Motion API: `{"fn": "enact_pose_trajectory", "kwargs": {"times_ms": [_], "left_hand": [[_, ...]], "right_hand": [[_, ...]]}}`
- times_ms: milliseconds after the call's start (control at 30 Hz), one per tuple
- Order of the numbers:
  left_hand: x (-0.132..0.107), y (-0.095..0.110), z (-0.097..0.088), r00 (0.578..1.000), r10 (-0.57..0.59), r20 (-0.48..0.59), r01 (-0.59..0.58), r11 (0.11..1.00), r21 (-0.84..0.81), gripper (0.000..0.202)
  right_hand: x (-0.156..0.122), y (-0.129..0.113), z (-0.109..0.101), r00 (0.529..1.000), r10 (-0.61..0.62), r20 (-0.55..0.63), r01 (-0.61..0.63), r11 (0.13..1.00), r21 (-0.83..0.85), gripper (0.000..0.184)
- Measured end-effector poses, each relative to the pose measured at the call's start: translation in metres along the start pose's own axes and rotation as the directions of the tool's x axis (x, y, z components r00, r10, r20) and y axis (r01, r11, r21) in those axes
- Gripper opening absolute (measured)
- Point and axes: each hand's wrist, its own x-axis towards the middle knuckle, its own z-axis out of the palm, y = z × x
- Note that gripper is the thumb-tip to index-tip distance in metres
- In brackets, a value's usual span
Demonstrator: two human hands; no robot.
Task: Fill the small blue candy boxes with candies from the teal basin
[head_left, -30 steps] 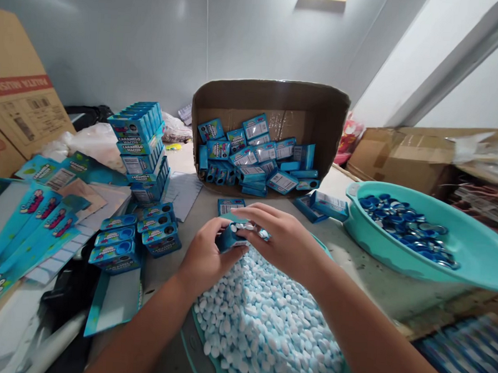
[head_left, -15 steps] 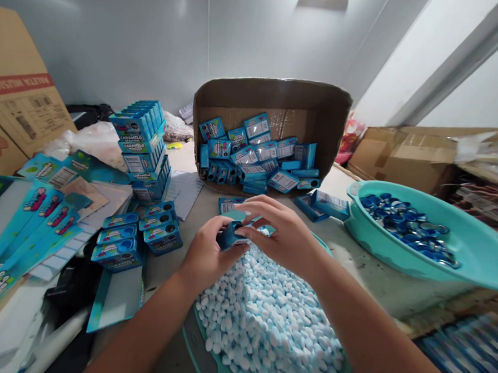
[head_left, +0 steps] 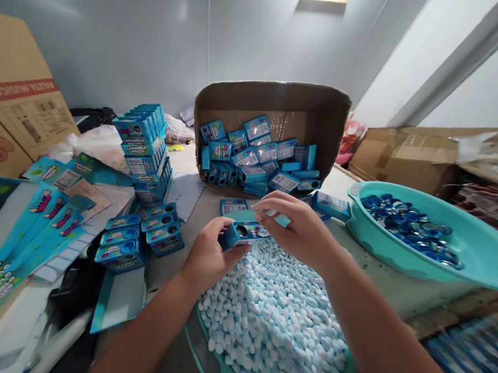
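My left hand (head_left: 210, 254) is closed around a small blue candy box (head_left: 246, 232), thumb below and fingers behind. A dark round hole shows in the box's upper face, which carries printing. Just above and right of the box hovers my right hand (head_left: 299, 228), fingers loosely bent and apart, with nothing visible in them. Beneath both hands lies a heap of white and pale blue candies (head_left: 276, 310) in a teal basin (head_left: 201, 345). Another blue candy box lies flat behind the hands.
An open cardboard box (head_left: 274, 96) at the back holds many blue candy boxes. On the right, a teal tub (head_left: 399, 261) contains blue and silver round lids (head_left: 414, 228). Stacked blue boxes (head_left: 144, 147) and flat printed cardboard sheets (head_left: 47, 215) stand at left.
My right hand has drawn slightly right, away from the candy box's opening. The box in my left hand now shows its holed face more fully.
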Motion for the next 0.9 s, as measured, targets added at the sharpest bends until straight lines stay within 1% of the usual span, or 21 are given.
{"fn": "enact_pose_trajectory", "kwargs": {"times_ms": [100, 167, 267, 333, 467, 533, 600, 667, 767, 900], "left_hand": [[0.0, 0.0, 0.001, 1.0, -0.013, -0.001, 0.013, 1.0, 0.002, 0.032], [0.0, -0.001, 0.001, 1.0, -0.014, -0.003, 0.014, 1.0, 0.009, 0.032], [0.0, -0.001, 0.0, 1.0, -0.002, -0.002, 0.002, 1.0, 0.02, 0.031], [0.0, -0.002, 0.0, 1.0, 0.012, -0.007, -0.011, 0.999, 0.029, 0.03], [0.0, -0.002, 0.0, 1.0, 0.005, -0.007, -0.004, 0.999, 0.047, 0.029], [0.0, -0.002, 0.001, 1.0, -0.011, 0.0, 0.011, 0.999, 0.032, 0.03], [0.0, -0.003, 0.001, 1.0, -0.022, 0.003, 0.022, 1.0, 0.015, 0.032], [0.0, -0.003, 0.001, 1.0, -0.027, 0.006, 0.027, 1.0, 0.008, 0.033], [0.0, -0.004, 0.001, 1.0, -0.021, 0.011, 0.02, 1.0, 0.01, 0.032], [0.0, -0.005, 0.001, 1.0, -0.011, 0.007, 0.011, 1.0, 0.004, 0.032]], "right_hand": [[-0.001, 0.005, -0.012, 0.993, 0.085, 0.087, -0.081, 0.995, -0.052, 0.012], [-0.002, 0.009, -0.016, 0.98, 0.119, 0.157, -0.109, 0.991, -0.071, 0.013], [-0.003, 0.015, -0.019, 0.952, 0.168, 0.257, -0.15, 0.985, -0.087, 0.017], [-0.003, 0.017, -0.019, 0.934, 0.201, 0.294, -0.174, 0.978, -0.117, 0.022], [-0.004, 0.014, -0.018, 0.923, 0.218, 0.317, -0.175, 0.972, -0.159, 0.028], [-0.005, 0.011, -0.019, 0.919, 0.21, 0.335, -0.171, 0.975, -0.142, 0.028], [-0.006, 0.009, -0.02, 0.918, 0.195, 0.345, -0.165, 0.98, -0.113, 0.024], [-0.007, 0.007, -0.02, 0.925, 0.169, 0.34, -0.144, 0.985, -0.097, 0.017], [-0.008, 0.004, -0.021, 0.939, 0.142, 0.313, -0.107, 0.986, -0.128, 0.011], [-0.009, -0.001, -0.019, 0.948, 0.129, 0.29, -0.079, 0.981, -0.177, 0.014]]}}
